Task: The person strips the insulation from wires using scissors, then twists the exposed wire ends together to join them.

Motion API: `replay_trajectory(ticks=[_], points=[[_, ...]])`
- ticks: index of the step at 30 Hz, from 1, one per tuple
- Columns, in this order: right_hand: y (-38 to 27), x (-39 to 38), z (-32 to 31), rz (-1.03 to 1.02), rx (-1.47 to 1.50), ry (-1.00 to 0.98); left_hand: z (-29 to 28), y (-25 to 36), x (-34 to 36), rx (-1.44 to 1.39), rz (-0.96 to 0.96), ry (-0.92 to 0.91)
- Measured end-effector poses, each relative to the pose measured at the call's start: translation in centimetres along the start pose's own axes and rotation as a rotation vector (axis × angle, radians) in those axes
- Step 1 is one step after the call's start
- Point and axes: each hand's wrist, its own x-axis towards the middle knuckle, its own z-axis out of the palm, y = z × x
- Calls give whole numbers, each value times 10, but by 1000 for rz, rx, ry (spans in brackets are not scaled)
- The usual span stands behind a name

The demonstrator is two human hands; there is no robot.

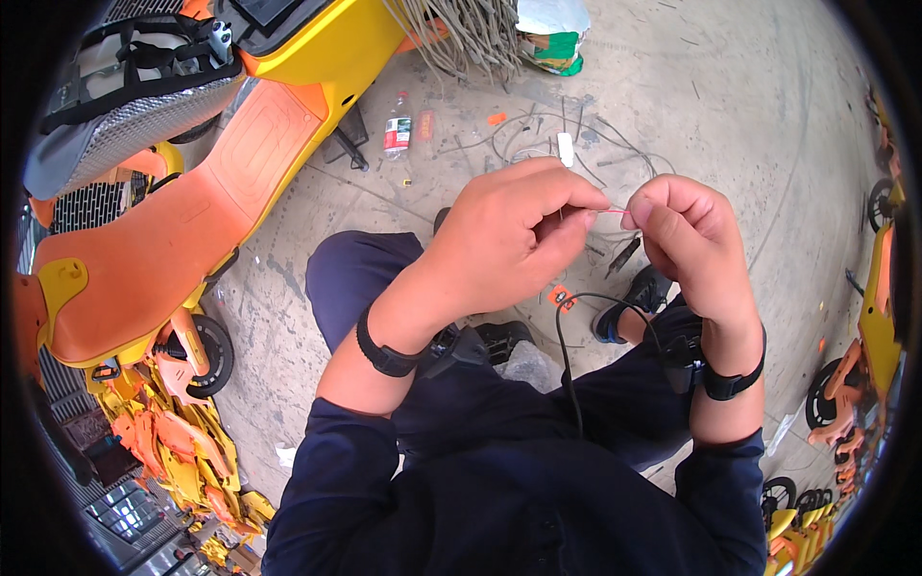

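My left hand [523,235] pinches one end of a thin red wire [618,211] between thumb and forefinger. The other end is pinched by my right hand [690,245], so a short stretch spans the small gap between my fingertips. Both hands are closed and raised in front of my knees, above the floor. A short black piece [624,255] shows just beside the right hand; whether it touches the hand I cannot tell. Each wrist carries a black strap, and a black cable [565,355] loops from near the right one toward my body.
A yellow and orange scooter [182,230] stands at my left, above a heap of yellow and orange panels [178,442]. Ahead are a plastic bottle [398,130], scattered wire scraps [615,134], a grey cable bundle [471,34] and a white-green sack [555,36]. More scooters [876,298] line the right.
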Motion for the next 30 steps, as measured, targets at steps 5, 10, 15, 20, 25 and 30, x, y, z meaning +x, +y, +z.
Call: replay_trajectory(ticks=[5, 10, 15, 20, 25, 30], points=[[0, 0, -3, 42, 64, -16, 1, 3, 1, -143, -98, -54], [-1, -1, -3, 45, 96, -27, 3, 5, -2, -275, -250, -108], [-4, -2, -2, 51, 31, -11, 8, 2, -4, -445, -348, -112], [-1, -2, -2, 16, 6, -9, 15, 5, -4, -564, -382, -93], [-3, -2, 12, -41, 81, 103, 16, 2, -2, -564, -417, -70], [10, 1, 9, -753, -662, 399, 23, -4, -1, -585, -433, 81]])
